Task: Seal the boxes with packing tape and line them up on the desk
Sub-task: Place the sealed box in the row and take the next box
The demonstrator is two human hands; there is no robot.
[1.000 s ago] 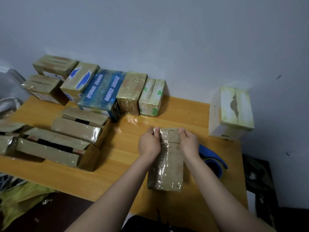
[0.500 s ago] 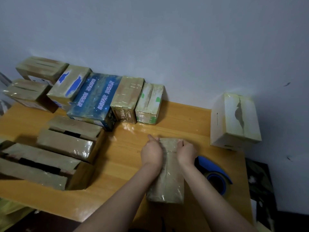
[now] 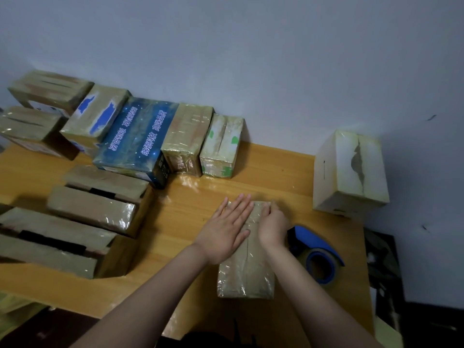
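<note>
On the tabletop (image 3: 276,167), close to the person, lies a small brown box (image 3: 247,272). It is long, and shiny tape covers it. The left hand (image 3: 226,229) lies flat on top of it, its fingers (image 3: 241,204) straight and a little spread, pressing down. The right hand (image 3: 272,224) is on the far right part of the box. Its fingers (image 3: 270,205) are bent over the edge and hold it. I think the person is rubbing the tape down so it sticks well.

Just to the right sits the blue tape roller (image 3: 319,254). No hand is on it.

Back by the wall, boxes stand side by side and touch: a box with blue patches (image 3: 96,116), a big blue box (image 3: 135,139), a tall brown box (image 3: 185,136) and a green-marked box (image 3: 222,146). They look taped shut and lined up, so that part seems done. A white box (image 3: 351,172) stands alone at the far right, well apart from the row.

On the left are two big open boxes (image 3: 98,199). A dark gap shows between their flaps, so I think they are not sealed yet.

So a good part is done. What looks left is to put the small brown box in the row, tape the big ones, and maybe move the white box over.
</note>
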